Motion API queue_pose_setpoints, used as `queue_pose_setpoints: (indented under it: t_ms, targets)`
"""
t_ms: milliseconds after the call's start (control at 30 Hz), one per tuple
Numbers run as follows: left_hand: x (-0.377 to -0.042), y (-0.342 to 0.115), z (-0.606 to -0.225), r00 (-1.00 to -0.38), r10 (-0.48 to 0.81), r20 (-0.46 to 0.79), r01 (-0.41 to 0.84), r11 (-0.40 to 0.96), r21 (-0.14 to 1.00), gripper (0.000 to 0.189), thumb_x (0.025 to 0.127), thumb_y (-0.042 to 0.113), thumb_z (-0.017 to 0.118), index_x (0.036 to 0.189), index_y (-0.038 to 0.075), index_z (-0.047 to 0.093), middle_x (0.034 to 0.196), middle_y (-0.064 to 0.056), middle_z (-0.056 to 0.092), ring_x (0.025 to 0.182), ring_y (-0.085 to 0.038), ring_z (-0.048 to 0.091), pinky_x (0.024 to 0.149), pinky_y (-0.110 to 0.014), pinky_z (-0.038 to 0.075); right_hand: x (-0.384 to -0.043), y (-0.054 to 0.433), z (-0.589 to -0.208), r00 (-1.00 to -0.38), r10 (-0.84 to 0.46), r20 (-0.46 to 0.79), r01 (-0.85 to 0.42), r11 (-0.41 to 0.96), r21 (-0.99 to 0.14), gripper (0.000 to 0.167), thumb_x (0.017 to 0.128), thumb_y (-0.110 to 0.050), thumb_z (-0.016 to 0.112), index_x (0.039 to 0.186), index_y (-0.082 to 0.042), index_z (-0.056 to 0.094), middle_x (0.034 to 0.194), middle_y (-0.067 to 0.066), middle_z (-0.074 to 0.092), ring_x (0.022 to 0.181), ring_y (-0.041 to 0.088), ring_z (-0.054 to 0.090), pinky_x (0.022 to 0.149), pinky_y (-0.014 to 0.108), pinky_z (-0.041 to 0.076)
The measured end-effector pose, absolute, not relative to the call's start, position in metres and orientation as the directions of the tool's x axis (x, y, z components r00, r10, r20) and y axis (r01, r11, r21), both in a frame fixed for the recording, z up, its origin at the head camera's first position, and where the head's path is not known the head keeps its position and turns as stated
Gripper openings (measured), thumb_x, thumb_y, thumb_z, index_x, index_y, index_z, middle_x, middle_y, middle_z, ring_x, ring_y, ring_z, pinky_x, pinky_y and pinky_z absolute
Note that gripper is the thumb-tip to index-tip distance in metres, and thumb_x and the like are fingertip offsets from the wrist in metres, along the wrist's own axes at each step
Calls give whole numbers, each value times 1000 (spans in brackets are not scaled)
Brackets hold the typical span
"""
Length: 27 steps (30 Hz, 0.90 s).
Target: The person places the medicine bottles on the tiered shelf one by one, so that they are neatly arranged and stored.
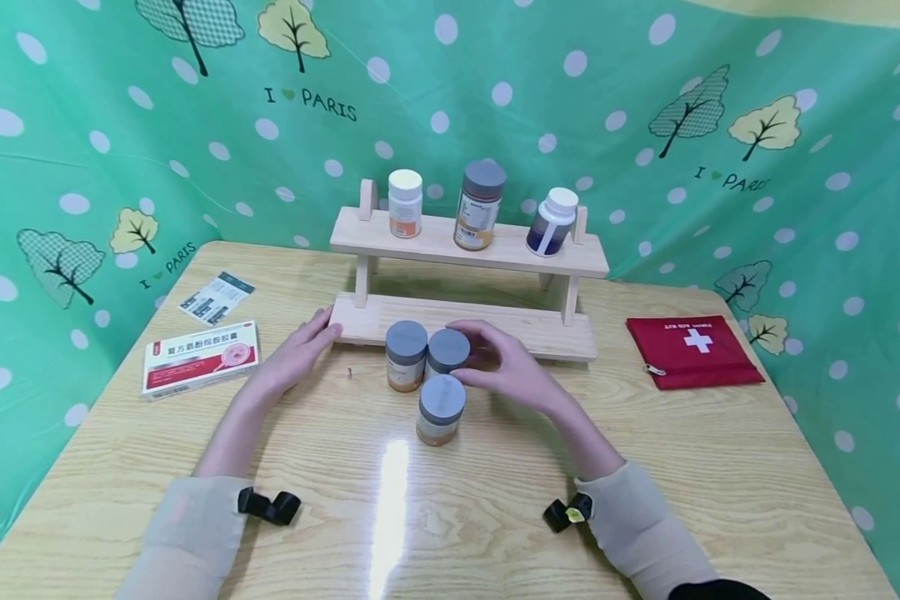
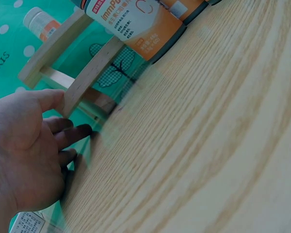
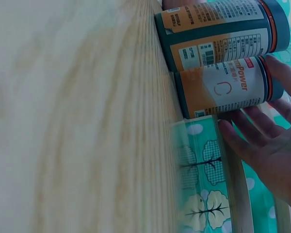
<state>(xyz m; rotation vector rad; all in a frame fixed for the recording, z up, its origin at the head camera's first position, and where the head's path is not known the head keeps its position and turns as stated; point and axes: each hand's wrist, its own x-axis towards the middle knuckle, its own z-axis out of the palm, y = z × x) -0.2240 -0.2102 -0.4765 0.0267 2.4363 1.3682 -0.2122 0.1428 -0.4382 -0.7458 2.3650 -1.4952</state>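
Observation:
Three squat supplement bottles with grey caps stand close together before a two-tier wooden shelf (image 1: 465,325): a left bottle (image 1: 406,354), a back right bottle (image 1: 447,347) and a front bottle (image 1: 440,408). My right hand (image 1: 506,367) holds the back right bottle near its cap, thumb in front and fingers behind. In the right wrist view this bottle (image 3: 220,87) shows an orange and white label with a large C. At the lower board's left end, my left hand (image 1: 300,354) touches the wood with fairly straight fingers; the thumb (image 2: 53,100) lies against the board's end.
On the upper tier stand a white-capped bottle (image 1: 405,204), a taller grey-capped bottle (image 1: 479,206) and a dark blue bottle (image 1: 551,222). To the left lie a medicine box (image 1: 200,358) and blister packs (image 1: 217,297). A red first aid pouch (image 1: 693,352) lies right.

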Motion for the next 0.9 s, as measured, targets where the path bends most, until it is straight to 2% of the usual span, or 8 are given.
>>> queue_pose_setpoints:
  t_ms: [567,900]
  targets:
    - [-224,-211,-477,-939,192,-287,-150,519,841,84,103,69,35,167,23,5,174,-8,-11,159,-44,-16,127,-69,-8,-210,138,-438,-845,-532,52,-302,394,-868,58,94,-18,76,148,-19,54,139,2,64,123,20,64,108,42,55]
    - [-224,-211,-478,-939,190,-286,-151,521,840,83,104,68,35,167,23,5,174,-9,-11,159,-46,-16,126,-70,-8,-210,139,-439,-834,-548,64,-316,379,-870,53,97,-18,73,147,-19,53,138,3,64,126,20,63,110,43,54]
